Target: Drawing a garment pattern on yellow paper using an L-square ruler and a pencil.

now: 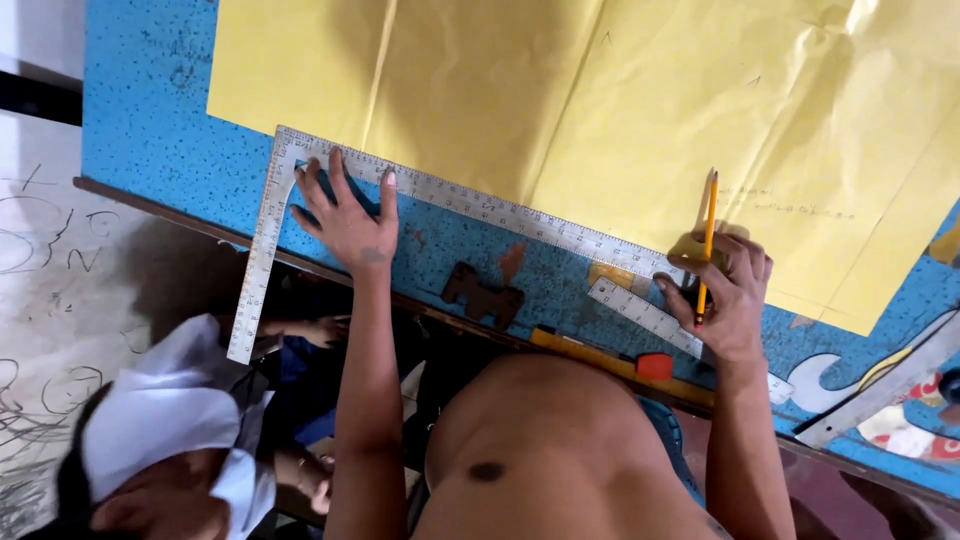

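Head view: left hand (345,215) flat (fingers spread) on square (430,195).

1. A worktable (150,130) with a blue speckled top fills most of the view; its paint is worn off in brown patches
2. A dark wooden edge strip (180,212) runs along the near side of the table
3. To the left lies a pale grey floor (60,260), perhaps concrete, scribbled with dark loops and marks
4. A white band with a black stripe (40,95) shows at the far left corner
5. Light is even and soft, with a faint shadow under the table edge
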